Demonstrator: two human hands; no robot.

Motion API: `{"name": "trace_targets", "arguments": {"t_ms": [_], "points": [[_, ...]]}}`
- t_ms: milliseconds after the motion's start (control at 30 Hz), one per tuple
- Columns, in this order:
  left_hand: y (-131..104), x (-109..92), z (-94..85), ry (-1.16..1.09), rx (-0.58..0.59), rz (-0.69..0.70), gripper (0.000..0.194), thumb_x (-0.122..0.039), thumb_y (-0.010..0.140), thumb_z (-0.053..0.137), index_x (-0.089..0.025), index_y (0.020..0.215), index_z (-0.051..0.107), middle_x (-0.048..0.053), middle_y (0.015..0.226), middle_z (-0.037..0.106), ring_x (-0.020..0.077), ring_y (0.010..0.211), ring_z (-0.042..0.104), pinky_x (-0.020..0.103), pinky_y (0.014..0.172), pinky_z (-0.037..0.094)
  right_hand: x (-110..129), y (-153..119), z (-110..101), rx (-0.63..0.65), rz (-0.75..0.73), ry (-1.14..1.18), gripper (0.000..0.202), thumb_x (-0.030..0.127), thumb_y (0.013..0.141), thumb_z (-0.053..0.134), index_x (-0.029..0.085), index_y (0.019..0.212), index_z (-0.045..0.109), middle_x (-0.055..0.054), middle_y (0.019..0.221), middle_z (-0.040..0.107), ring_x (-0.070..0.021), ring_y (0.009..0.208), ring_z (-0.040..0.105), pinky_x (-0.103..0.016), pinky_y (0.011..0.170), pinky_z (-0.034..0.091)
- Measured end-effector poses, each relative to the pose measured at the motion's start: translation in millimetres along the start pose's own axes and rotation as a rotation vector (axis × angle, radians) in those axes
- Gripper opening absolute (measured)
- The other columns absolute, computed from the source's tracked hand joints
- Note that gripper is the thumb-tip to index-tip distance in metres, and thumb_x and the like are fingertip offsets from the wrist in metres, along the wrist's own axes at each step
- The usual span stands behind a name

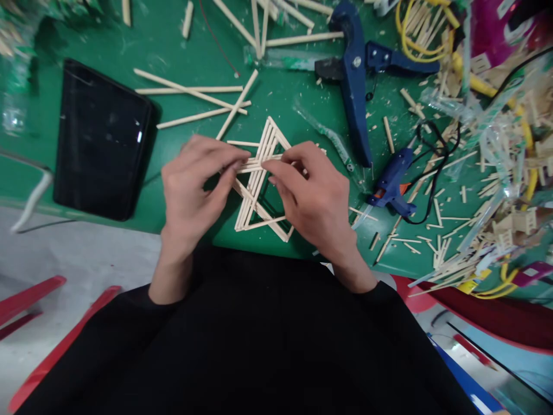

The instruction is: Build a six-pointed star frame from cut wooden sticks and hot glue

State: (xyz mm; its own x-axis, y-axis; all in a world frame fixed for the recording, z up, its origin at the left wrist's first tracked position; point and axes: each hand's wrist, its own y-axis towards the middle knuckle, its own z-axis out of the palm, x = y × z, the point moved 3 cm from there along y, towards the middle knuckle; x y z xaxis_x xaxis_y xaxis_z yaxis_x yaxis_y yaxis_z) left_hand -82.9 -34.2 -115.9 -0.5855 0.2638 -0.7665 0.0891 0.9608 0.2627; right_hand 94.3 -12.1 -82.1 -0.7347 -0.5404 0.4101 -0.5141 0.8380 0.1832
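Observation:
A star-shaped frame of thin wooden sticks point(259, 190) lies on the green table point(207, 34) close to my body. At its left side my left hand point(201, 187) pinches the end of a wooden stick point(247, 168) between thumb and fingertips. My right hand point(313, 193) is closed over the frame's right side, its thumb and forefinger meeting at the sticks near the middle. Those fingers cover part of the star, so what exactly they grip is hidden. Several loose sticks point(190, 90) lie crossed just beyond my left hand.
A black tablet-like device point(101, 141) lies at the left. Behind my right hand are a blue cutter point(355, 80) and a blue glue gun point(393, 178) with a black cord. Stick scraps, plastic wrappers and yellow cable point(479, 86) crowd the right side. A red stool point(60, 351) stands below left.

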Motion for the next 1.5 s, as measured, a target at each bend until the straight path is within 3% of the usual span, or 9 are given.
{"name": "trace_targets", "arguments": {"t_ms": [133,300,467,567,800,1000,1167,1367,1500], "points": [[-1,-2,2.1,-0.015,0.016,-0.002,0.017,-0.022,0.102,0.053,-0.026,0.11,0.067,-0.003,0.104,0.072,0.0174,0.097,0.066,0.038,0.085,0.055,-8,12,5,0.122,-0.051,-0.008,0.031,0.023,0.105,0.04,0.024,0.084,0.063,0.0,0.091,0.066,-0.013,0.082,0.06,-0.028,0.069,0.047],[-1,-9,2.0,0.024,0.076,-0.03,0.018,-0.027,0.102,0.05,-0.029,0.106,0.067,-0.001,0.102,0.072,0.0194,0.097,0.066,0.041,0.084,0.054,-10,32,-3,0.286,-0.176,0.031,0.033,0.023,0.106,0.034,0.024,0.085,0.06,0.0,0.092,0.065,-0.0128,0.089,0.06,-0.028,0.074,0.051],[-2,-14,1.3,0.046,0.103,-0.048,0.014,-0.031,0.101,0.052,-0.031,0.103,0.067,0.0,0.105,0.072,0.0197,0.1,0.066,0.043,0.089,0.055,1,54,-10,0.577,-0.398,-0.112,0.037,0.014,0.103,0.027,0.023,0.08,0.054,0.0,0.085,0.062,-0.0146,0.093,0.062,-0.03,0.069,0.051],[-3,-12,1.7,0.045,0.12,-0.057,0.013,-0.034,0.1,0.055,-0.031,0.105,0.066,0.001,0.106,0.071,0.0198,0.099,0.065,0.042,0.089,0.056,1,57,-8,0.636,-0.435,-0.072,0.038,0.011,0.103,0.025,0.021,0.081,0.054,0.001,0.086,0.061,-0.0131,0.098,0.062,-0.03,0.075,0.053],[-1,-12,4.2,0.032,0.074,-0.03,0.011,-0.031,0.099,0.057,-0.029,0.106,0.066,-0.001,0.102,0.069,0.0177,0.094,0.064,0.035,0.082,0.055,-14,39,5,0.491,-0.303,0.067,0.041,0.026,0.108,0.022,0.023,0.087,0.058,-0.002,0.091,0.063,-0.0159,0.1,0.064,-0.036,0.085,0.056],[2,-20,5.2,0.047,0.103,-0.108,0.012,-0.023,0.096,0.058,-0.026,0.104,0.066,0.002,0.099,0.069,0.0201,0.093,0.064,0.037,0.083,0.053,-26,22,9,0.305,-0.347,0.063,0.041,0.027,0.108,0.02,0.022,0.096,0.059,-0.004,0.095,0.064,-0.0155,0.095,0.065,-0.034,0.081,0.056],[3,-22,4.0,0.008,0.099,-0.149,0.015,-0.027,0.095,0.06,-0.032,0.107,0.067,0.001,0.098,0.069,0.0218,0.09,0.064,0.039,0.081,0.053,-29,18,-9,0.107,-0.419,0.085,0.031,0.02,0.107,0.024,0.021,0.107,0.056,-0.004,0.102,0.067,-0.0145,0.099,0.067,-0.031,0.08,0.058],[10,-19,0.4,-0.031,0.111,-0.119,0.021,-0.028,0.089,0.069,-0.029,0.111,0.069,0.002,0.101,0.07,0.0218,0.091,0.066,0.036,0.079,0.054,-31,15,-33,-0.106,-0.237,0.323,0.015,0.025,0.102,0.049,0.029,0.091,0.058,-0.001,0.095,0.071,-0.0139,0.09,0.068,-0.032,0.082,0.058],[16,-17,-8.4,-0.079,0.063,-0.135,0.016,-0.024,0.085,0.074,-0.028,0.1,0.072,0.0,0.095,0.071,0.0205,0.087,0.066,0.034,0.077,0.054,-38,7,-36,-0.284,-0.205,0.563,0.01,0.021,0.097,0.06,0.031,0.095,0.062,0.002,0.088,0.068,-0.0141,0.085,0.068,-0.032,0.075,0.058]]}}
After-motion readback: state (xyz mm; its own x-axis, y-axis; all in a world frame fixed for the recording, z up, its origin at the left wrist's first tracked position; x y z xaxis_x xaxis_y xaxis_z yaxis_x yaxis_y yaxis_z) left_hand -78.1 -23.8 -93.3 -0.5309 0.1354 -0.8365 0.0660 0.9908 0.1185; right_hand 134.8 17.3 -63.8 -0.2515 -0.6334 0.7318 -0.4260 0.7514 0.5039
